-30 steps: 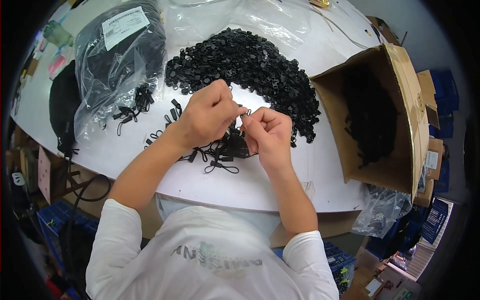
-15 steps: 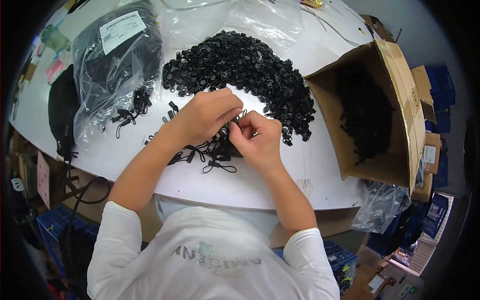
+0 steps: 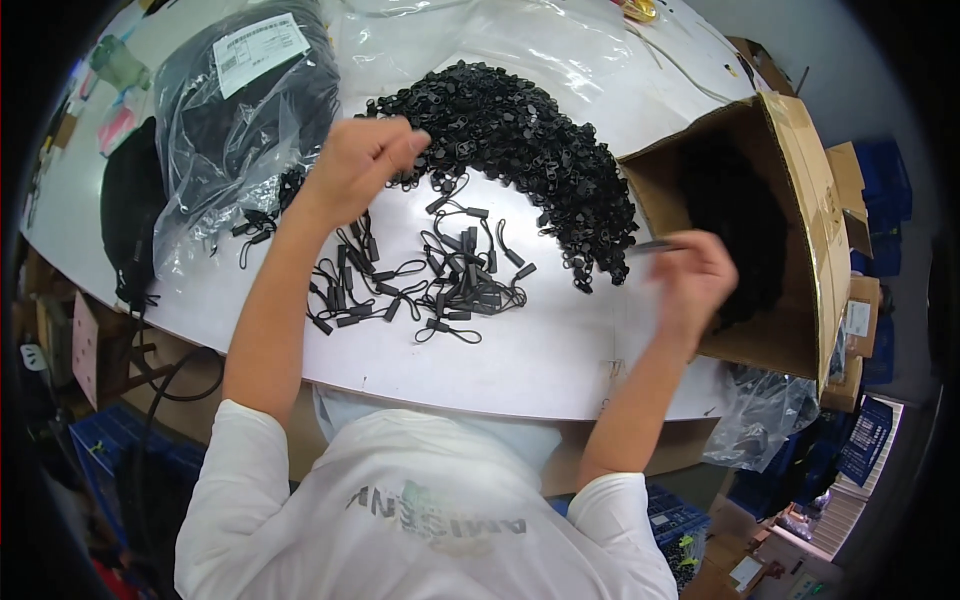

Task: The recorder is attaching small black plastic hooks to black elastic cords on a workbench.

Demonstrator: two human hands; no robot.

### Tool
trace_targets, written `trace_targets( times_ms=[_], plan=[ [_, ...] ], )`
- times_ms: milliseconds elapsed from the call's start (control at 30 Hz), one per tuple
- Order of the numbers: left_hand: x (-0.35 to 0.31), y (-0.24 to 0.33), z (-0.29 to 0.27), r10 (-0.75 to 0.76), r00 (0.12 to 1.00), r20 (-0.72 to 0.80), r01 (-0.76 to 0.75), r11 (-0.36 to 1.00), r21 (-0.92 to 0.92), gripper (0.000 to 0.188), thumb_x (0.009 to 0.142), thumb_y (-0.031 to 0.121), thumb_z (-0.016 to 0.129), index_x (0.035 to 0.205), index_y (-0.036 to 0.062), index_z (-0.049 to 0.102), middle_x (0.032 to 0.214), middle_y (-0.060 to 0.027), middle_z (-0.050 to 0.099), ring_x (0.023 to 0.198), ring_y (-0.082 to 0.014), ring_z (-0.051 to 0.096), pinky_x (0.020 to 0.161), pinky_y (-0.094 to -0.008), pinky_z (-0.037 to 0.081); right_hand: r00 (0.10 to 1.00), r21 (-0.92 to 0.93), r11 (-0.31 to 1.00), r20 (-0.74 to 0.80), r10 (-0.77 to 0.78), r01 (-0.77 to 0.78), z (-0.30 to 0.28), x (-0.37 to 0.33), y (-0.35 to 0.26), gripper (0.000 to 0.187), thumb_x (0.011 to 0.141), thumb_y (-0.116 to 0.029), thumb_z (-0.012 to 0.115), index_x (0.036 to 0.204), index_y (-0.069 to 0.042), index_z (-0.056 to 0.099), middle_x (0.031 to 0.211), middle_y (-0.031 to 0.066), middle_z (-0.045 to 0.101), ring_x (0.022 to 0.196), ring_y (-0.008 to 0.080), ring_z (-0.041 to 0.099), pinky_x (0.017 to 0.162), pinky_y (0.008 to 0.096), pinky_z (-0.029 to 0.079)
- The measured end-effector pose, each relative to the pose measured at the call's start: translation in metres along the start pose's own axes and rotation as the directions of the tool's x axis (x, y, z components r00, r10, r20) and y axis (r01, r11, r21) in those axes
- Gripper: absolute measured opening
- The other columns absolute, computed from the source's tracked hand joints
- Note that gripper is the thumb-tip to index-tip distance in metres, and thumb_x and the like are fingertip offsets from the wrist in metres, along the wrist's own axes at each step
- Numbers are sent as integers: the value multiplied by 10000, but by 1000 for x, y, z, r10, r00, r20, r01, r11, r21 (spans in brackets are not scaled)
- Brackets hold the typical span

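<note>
Black cord zipper pulls (image 3: 470,270), looped at one end with a stubby black tip, lie scattered on the white table (image 3: 570,365) in front of me. Beyond them curves a heap of small black plastic clips (image 3: 500,115). My left hand (image 3: 365,165) is closed at the heap's left edge, thumb and finger together; whatever is between them is hidden. Smeared by motion, my right hand (image 3: 697,280) hovers before the cardboard box (image 3: 800,180). A slim black piece (image 3: 655,246), probably a zipper pull, juts from its fingers.
The box lies on its side, its opening facing the table, with a dark mass inside. A clear plastic bag of black goods (image 3: 240,120) stands at the far left, beside a black pouch (image 3: 132,215). Clear plastic sheeting (image 3: 450,40) covers the back of the table.
My hands were together over the scattered pulls and have separated. The left moved up and left to the heap; the right swung right toward the box, carrying a slim black piece.
</note>
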State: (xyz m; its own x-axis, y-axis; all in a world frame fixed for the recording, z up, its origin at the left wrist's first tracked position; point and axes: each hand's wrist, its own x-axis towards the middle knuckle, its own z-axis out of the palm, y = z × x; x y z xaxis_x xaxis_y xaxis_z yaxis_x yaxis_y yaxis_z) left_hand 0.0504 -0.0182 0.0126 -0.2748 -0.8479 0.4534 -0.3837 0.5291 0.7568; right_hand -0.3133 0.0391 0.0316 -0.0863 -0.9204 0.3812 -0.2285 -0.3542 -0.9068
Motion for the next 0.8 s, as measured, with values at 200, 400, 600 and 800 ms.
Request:
trace_targets(
  times_ms=[200, 400, 600, 800],
  plan=[
    [5, -5, -3, -78, 986, -149, 111, 967, 227, 408, 932, 294, 603, 674, -6, 503, 516, -59, 356, 498, -151, 301, 466, -305, 293, 905, -324, 912, -413, 103, -252, -4, -30, 17, 487, 855, -134, 691, 1282, -7, 491, 1175, 115, 558, 995, 160, 549, 891, 304, 439],
    [0, -10, -9, 16, 973, -229, 31, 979, 200, 414, 942, 289, 589, 663, 1, 485, 501, -71, 343, 465, -170, 297, 451, -313, 288, 751, -658, 597, 646, 136, 458, 131, -72, -17, 987, 764, -604, 632, 1407, 72, 310, 1455, 276, 295, 1392, 391, 229, 1104, 576, 167],
    [3, -7, -8, -36, 968, -250, 97, 967, 236, 427, 916, 369, 597, 659, 31, 544, 510, -114, 481, 479, -294, 495, 479, -364, 389, 643, -476, 656, 765, -19, 586, 153, -43, -4, 782, 801, -499, 629, 1353, 9, 408, 1255, 230, 462, 1166, 345, 442, 964, 485, 319],
    [-3, -10, -4, -157, 988, -1, 146, 915, 377, 357, 864, 386, 629, 739, 54, 597, 633, -109, 608, 651, -313, 622, 587, -410, 485, 563, -352, 653, 815, -138, 670, 150, -35, 12, 215, 786, -183, 699, 912, -49, 589, 842, 87, 564, 815, 266, 539, 685, 350, 400]
  ],
)
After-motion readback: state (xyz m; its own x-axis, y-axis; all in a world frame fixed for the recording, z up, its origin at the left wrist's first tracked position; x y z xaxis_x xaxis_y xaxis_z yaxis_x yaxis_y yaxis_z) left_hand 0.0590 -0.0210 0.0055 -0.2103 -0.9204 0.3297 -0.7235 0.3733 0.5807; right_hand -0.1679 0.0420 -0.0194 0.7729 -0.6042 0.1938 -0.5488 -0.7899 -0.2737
